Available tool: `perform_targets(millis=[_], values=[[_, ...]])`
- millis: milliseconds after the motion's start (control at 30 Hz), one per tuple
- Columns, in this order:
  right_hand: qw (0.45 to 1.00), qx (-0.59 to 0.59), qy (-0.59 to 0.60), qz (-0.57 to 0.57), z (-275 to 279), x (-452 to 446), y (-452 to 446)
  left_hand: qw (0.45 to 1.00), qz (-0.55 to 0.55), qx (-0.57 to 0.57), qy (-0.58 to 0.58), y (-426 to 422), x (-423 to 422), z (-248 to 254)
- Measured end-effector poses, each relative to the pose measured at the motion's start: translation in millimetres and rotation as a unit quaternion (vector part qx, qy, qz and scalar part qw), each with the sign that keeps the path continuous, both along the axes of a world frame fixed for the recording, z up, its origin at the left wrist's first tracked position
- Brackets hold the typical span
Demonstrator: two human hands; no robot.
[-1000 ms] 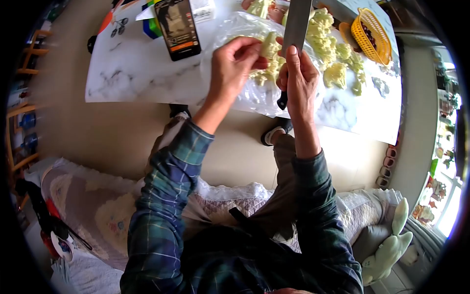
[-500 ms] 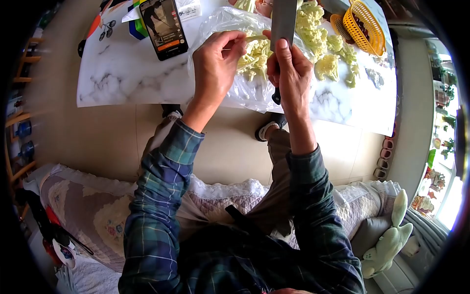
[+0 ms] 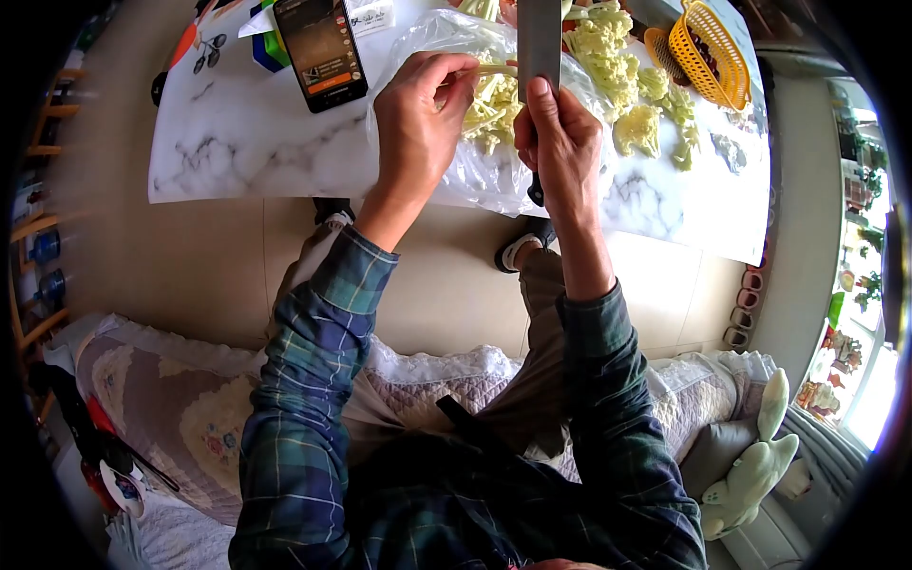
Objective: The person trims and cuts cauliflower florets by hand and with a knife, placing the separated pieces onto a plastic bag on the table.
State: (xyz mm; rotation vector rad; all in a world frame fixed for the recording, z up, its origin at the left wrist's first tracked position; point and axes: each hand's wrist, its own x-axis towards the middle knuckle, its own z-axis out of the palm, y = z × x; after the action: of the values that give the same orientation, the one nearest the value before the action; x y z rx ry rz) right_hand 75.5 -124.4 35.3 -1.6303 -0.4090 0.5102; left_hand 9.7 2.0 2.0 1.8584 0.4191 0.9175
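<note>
Apparently midway, my left grip (image 3: pixel 425 106) holds a cauliflower stem (image 3: pixel 496 69), my right grip (image 3: pixel 560 142) a kitchen knife (image 3: pixel 540 40), small florets (image 3: pixel 492 114) between, larger clusters (image 3: pixel 605 59) remaining beyond.

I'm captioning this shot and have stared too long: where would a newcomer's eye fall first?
Probably on the broad-bladed knife gripped in the right hand, reaching up to the picture's top edge. Next might come the pale cauliflower pieces on the table to its right, and the bright yellow basket at upper right. The lit phone at upper left also stands out.
</note>
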Motion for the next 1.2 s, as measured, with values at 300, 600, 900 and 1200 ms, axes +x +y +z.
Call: perform_targets(millis=[300, 600, 900, 1200], values=[[1.000, -0.004, 0.008, 0.010, -5, 1, -1, 0.994, 0.025, 0.096, -0.034, 2, 0, -1], [0.998, 0.050, 0.016, 0.022, -1, -1, 4, 0.993, 0.023, 0.108, -0.040, -3, 1, 0], [0.998, 0.050, 0.026, 0.032, -5, -2, 6, 0.996, 0.014, 0.078, -0.041, -5, 1, -2], [0.998, 0.068, -0.008, 0.006, -14, -6, 13, 0.998, -0.002, 0.047, -0.052, -12, 1, 1]])
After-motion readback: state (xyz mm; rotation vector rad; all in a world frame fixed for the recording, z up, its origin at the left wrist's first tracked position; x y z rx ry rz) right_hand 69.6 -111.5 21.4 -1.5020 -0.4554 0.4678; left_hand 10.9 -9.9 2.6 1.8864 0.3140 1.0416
